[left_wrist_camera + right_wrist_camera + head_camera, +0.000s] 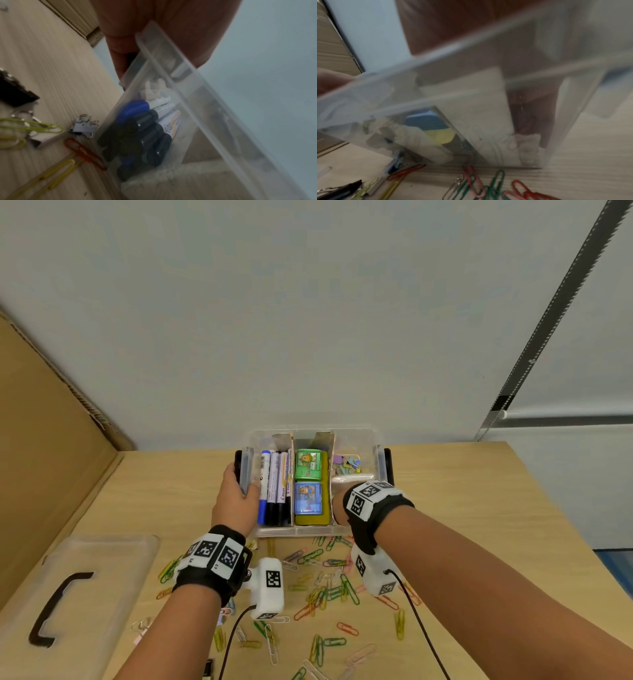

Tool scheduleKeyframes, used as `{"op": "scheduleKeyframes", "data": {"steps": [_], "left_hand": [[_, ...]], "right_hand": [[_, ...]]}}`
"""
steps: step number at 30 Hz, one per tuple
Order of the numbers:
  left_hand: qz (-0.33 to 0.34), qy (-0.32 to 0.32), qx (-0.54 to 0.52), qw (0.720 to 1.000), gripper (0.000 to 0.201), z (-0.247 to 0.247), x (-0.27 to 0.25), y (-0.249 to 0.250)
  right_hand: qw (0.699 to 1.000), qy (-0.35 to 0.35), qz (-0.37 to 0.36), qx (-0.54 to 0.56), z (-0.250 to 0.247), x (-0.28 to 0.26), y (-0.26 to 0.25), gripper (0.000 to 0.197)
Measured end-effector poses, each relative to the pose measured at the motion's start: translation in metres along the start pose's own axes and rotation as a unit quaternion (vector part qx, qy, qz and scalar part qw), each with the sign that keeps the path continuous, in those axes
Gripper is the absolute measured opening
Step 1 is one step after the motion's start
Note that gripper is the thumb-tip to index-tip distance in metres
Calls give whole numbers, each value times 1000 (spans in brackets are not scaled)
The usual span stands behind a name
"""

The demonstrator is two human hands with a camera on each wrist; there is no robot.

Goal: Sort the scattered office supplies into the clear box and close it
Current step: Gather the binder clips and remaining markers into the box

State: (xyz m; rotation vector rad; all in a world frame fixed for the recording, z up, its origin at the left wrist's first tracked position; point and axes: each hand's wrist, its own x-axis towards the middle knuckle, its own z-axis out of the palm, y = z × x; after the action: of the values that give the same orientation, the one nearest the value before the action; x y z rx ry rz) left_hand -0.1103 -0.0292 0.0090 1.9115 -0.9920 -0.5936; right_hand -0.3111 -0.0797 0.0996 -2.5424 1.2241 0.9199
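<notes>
The clear box (301,531) stands open at the table's far edge. Its left compartment holds markers (274,484), the middle one a green and a blue case (308,484), the right one small coloured clips (349,465). My left hand (236,494) grips the box's left wall, thumb over the rim (171,54) and fingers outside; the markers (142,128) show through the wall. My right hand (339,505) reaches down into the right compartment, mostly hidden by the wristband. Through the blurred wall (436,65) its fingers (532,108) point down to pale clips on the bottom.
Several coloured paper clips (325,587) lie scattered in front of the box. The clear lid (102,559) with a black handle lies at the near left. Binder clips (84,127) sit beside the box's corner. A cardboard sheet (41,440) leans at the left.
</notes>
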Motion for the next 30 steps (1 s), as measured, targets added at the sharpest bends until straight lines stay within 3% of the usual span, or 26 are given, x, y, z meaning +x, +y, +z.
{"op": "scheduleKeyframes", "data": {"steps": [16, 30], "left_hand": [[-10, 9, -5, 1000, 52, 1, -2, 5], [-11, 15, -1, 1000, 55, 2, -1, 5]], "right_hand": [[999, -6, -8, -43, -7, -14, 2, 67], [996, -27, -15, -89, -11, -8, -5, 71]]}}
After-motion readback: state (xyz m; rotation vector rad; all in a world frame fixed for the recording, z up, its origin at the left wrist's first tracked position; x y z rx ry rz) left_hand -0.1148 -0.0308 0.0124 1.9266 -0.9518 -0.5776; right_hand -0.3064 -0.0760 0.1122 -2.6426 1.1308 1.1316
